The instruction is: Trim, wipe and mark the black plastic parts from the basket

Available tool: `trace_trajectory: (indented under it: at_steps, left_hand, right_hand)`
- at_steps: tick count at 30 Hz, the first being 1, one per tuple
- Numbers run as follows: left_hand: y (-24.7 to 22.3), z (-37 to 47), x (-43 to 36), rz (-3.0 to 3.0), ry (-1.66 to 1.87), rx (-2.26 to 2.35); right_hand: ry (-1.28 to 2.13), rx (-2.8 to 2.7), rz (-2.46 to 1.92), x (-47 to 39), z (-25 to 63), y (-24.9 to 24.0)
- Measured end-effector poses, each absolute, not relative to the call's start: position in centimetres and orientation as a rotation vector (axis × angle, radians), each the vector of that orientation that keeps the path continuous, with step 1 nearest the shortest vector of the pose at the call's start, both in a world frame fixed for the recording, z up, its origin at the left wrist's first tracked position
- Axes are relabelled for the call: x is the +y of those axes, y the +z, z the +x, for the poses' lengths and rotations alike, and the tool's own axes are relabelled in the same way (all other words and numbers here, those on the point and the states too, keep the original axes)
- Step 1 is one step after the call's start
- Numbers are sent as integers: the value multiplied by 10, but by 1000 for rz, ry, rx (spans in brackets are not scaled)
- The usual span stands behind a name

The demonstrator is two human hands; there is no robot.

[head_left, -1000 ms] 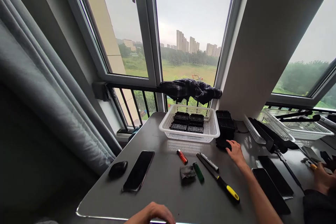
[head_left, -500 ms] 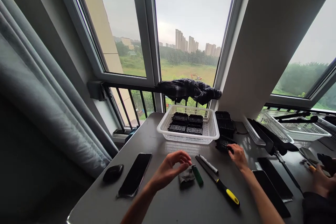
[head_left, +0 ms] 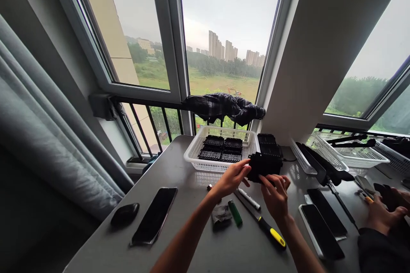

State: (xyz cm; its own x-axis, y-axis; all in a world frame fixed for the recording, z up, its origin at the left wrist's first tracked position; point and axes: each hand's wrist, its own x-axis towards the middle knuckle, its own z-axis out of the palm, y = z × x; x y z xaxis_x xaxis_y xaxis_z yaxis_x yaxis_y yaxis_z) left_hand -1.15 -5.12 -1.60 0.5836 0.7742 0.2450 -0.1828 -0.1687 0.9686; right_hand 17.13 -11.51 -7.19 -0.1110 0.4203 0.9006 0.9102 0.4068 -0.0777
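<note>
A flat black plastic piece with a toothed edge (head_left: 265, 165) is raised off the table between my hands. My left hand (head_left: 233, 175) pinches its left side. My right hand (head_left: 276, 192) grips its lower edge, fingers curled. Just left of it, a white basket (head_left: 192, 161) contains several similar black pieces (head_left: 221, 147). More black pieces (head_left: 269, 143) lie behind the held one, partly covered by it. Below my hands are a white marker (head_left: 250, 199), a tool with a yellow-black handle (head_left: 272, 233), a green lighter (head_left: 235, 212) and a dark grey crumpled pad (head_left: 221, 216).
A phone (head_left: 155, 215) and a black mouse (head_left: 125, 214) rest on the left. Two phone-like slabs (head_left: 323, 230) lie on the right, near a co-worker's hand (head_left: 381, 215). White baskets (head_left: 361, 155) with dark items stand at the back right, below the window.
My right hand has lifted a black piece off the table and brought it left. My left hand has moved right and up onto it. The view has shifted slightly.
</note>
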Motion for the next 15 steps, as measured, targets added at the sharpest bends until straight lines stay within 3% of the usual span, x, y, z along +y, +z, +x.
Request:
trace_trajectory:
  at_steps: [8,15]
  left_hand:
    - [-9,-5,-23,1283,1056,506]
    - [-15,-23,3,1158,1151,561]
  right_hand:
    - [-691,-1489,-1317,-104,157,-60]
    - [-79,-1822,-1560,-145,92,-149]
